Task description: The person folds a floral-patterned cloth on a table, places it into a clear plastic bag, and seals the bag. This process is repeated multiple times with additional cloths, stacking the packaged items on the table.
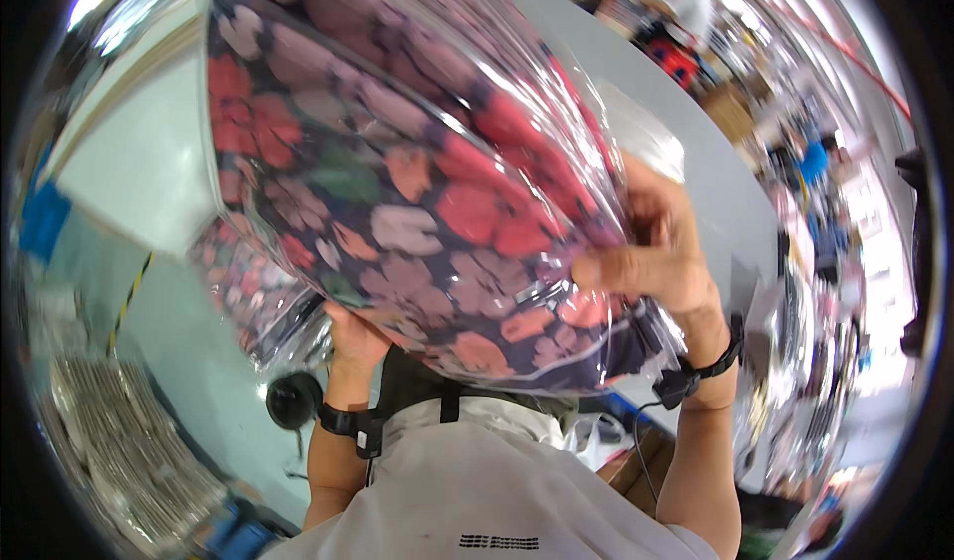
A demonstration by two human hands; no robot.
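Several floral fabric packs in clear plastic wrap are held up in front of me, fanned apart at the top and right. My right hand pinches their right edge, thumb on the front pack and fingers behind. At the lower left edge, my left hand grips the stack from beneath; its fingers are mostly hidden. Another wrapped floral pack shows beside the left hand, lower and farther left. Whether that hand also touches this pack cannot be told.
Behind the packs stretches a grey table, with clear plastic film on it. To the left stands a white-topped stack. Bundled wrapped packs sit at lower left, near a black round object. A person is far off.
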